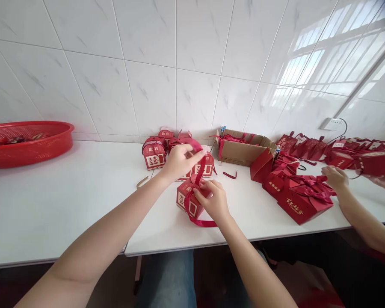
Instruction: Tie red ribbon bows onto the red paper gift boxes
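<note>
A small red gift box (182,197) with white and gold print stands tilted near the table's front edge. Dark red ribbon (201,169) runs up from its top, and a loose length loops down its front onto the table. Raised above the box, my left hand (182,161) pinches the upper part of the ribbon. My right hand (213,197) is closed at the box's top, thumb and fingers pressed on the ribbon there. Just behind are several finished-looking red boxes (154,150) with the same print, partly hidden by my left hand.
At the far left is a red plastic basket (28,149). A cardboard box (240,152) of ribbons stands by the tiled wall. Ribbon-tied red boxes (303,203) fill the right side, where another person's hands (336,177) hold a box. Ribbon scraps (230,175) lie around.
</note>
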Tool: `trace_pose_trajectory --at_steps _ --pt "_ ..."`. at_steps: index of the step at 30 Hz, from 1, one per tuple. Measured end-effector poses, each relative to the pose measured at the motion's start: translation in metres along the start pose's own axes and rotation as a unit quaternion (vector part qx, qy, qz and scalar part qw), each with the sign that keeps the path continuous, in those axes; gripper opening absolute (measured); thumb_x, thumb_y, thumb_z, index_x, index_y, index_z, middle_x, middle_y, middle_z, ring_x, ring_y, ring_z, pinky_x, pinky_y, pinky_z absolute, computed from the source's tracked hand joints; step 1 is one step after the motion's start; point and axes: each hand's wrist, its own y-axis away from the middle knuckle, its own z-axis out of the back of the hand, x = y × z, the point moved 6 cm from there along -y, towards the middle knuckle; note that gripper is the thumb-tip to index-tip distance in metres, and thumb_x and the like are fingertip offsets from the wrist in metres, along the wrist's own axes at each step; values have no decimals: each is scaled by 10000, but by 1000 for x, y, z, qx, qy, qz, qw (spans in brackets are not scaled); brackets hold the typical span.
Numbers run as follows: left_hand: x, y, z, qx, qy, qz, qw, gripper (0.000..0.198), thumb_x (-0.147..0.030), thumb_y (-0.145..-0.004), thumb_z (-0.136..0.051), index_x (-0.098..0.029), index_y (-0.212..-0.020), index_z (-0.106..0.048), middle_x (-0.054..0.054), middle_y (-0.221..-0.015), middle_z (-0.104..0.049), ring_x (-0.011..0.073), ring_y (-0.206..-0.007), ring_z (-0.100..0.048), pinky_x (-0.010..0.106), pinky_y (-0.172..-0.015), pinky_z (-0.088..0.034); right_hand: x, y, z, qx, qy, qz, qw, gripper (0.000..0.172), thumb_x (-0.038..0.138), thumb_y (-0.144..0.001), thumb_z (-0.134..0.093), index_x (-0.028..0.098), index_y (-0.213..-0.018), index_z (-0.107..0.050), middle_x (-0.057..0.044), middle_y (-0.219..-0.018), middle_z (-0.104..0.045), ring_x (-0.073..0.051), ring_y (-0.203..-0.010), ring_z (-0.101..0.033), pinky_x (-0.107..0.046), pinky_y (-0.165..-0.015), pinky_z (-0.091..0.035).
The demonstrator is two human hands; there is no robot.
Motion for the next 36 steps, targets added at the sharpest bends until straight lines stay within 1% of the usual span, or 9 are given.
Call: trace_pose_trajectory --at_steps 2,6,9,12,17,20,26,32,36 --pt "8 28 12 -22 19 37 999 277 -430 -758 -669 -159 -700 -655 25 -643 -579 173 -662 -556 268 -595 -413 -1 2 -1 -10 6 0 1000 102 285 -774 -619 207 -720 -581 -66 -813 -626 -234 -846 -547 -388 -760 -479" --pt "43 98 27 -88 73 136 984 212 -385 -771 -656 -174 -771 -679 57 -806 -637 218 -838 -588 294 -749 -460 -1 6 -2 -24 21 20 999 123 221 -814 -537 211 -704 -592 -72 -816 -624 -233 -842 -528 -393 -767 -472" --pt "66 135 14 -70 121 178 974 164 -334 -733 -697 -188 -758 -626 50 -931 -599 209 -915 -573 277 -787 -462 2 8 -1 -21 33 34 999 158 221 -839 -508 208 -714 -604 -76 -823 -627 -230 -839 -528 -404 -792 -464" --pt "82 152 -4 -41 154 231 960 210 -344 -721 -710 -198 -778 -569 28 -924 -556 172 -816 -556 264 -725 -459 6 11 0 -17 35 46 998 129 246 -843 -526 207 -769 -624 -80 -853 -634 -235 -865 -542 -417 -822 -456" --pt "91 152 -17 -22 200 271 941 265 -421 -804 -626 -194 -719 -519 -1 -777 -510 159 -782 -502 248 -733 -425 7 16 1 -33 34 46 998 86 280 -811 -583 208 -783 -622 -84 -855 -614 -248 -898 -538 -429 -825 -458" --pt "92 151 -19 -18 281 296 913 292 -423 -799 -642 -189 -696 -501 -6 -753 -481 153 -783 -491 248 -750 -440 7 17 0 -44 35 33 998 61 262 -792 -597 208 -771 -615 -81 -861 -605 -243 -890 -521 -420 -811 -463" --pt "86 147 -4 -22 400 315 860 256 -397 -804 -648 -204 -728 -498 -36 -691 -469 110 -614 -518 226 -598 -474 10 17 -1 -65 36 9 997 53 237 -762 -613 213 -717 -599 -85 -889 -581 -245 -892 -489 -395 -768 -471" --pt "60 118 30 -62 368 312 874 208 -327 -780 -668 -197 -729 -515 -44 -696 -506 90 -512 -511 244 -530 -505 12 19 -3 -74 36 7 997 45 229 -771 -603 212 -730 -607 -89 -925 -585 -250 -917 -473 -391 -766 -474" --pt "55 106 46 -74 306 333 889 224 -354 -763 -676 -196 -720 -525 -52 -680 -487 70 -470 -461 252 -542 -507 13 20 -4 -82 38 9 996 60 224 -773 -599 208 -715 -601 -95 -917 -585 -251 -906 -469 -389 -757 -479"
